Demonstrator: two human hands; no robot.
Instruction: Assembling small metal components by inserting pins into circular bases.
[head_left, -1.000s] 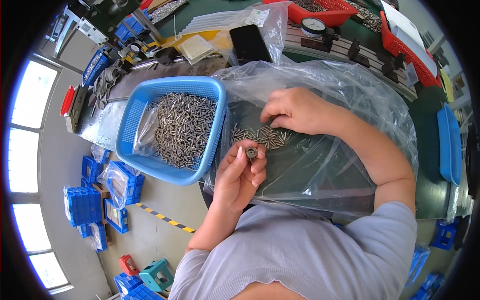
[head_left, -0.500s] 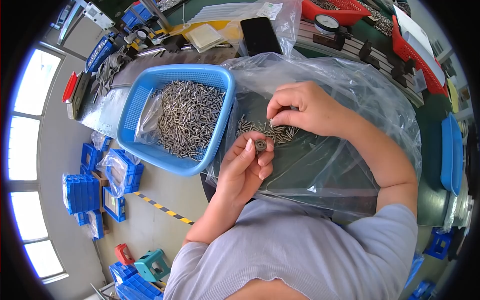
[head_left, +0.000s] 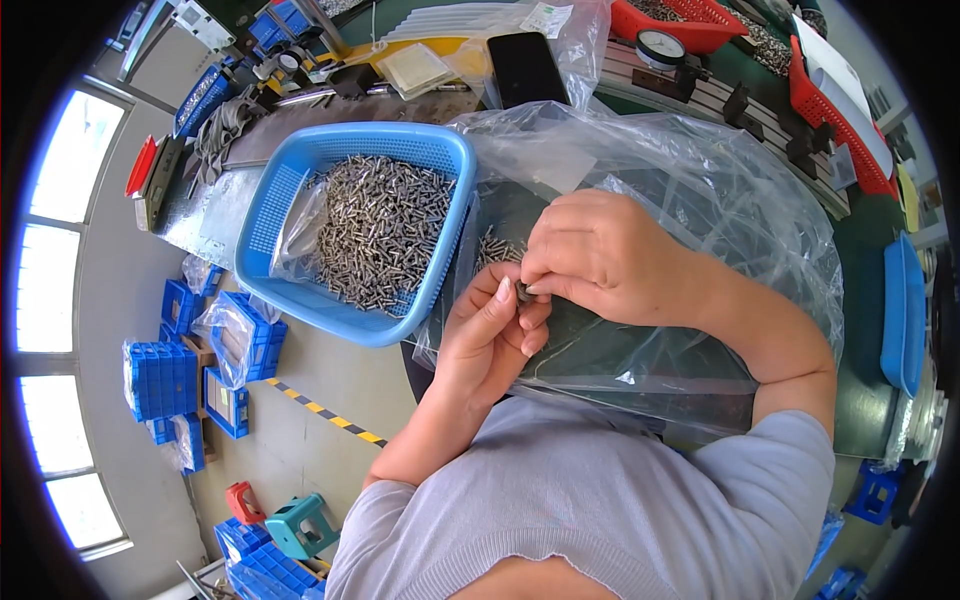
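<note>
Head view: small round part pinched between two hands, with slips and mix-ups the main risks

In the head view, the left hand (head_left: pixel 488 322) grips a small, dark round part (head_left: pixel 523 292) between thumb and fingers, held above the near side of the clear plastic sheet (head_left: pixel 720 200) on the green desk (head_left: pixel 862 330). The right hand (head_left: pixel 612 262) meets it there, thumb and forefinger pinched together at the part's top; whether a metal pin sits between those fingertips is hidden, so I cannot tell.

The likeliest trouble, I judge, is a slip: the part is tiny, the grasp is only at the fingertips, and the right hand covers much of it, so a crooked fit could pass unnoticed. If dropped, it could roll off the slick, creased plastic toward the floor (head_left: pixel 330 370), or land among the loose pins (head_left: pixel 494 248) just beyond the left hand.

The blue basket (head_left: pixel 258 215), full of similar metal pieces (head_left: pixel 385 235), stands near that hand. Its near rim shows against the floor; how much of its base is supported is unclear, so a knock from the left forearm could tip or spill it.
</note>
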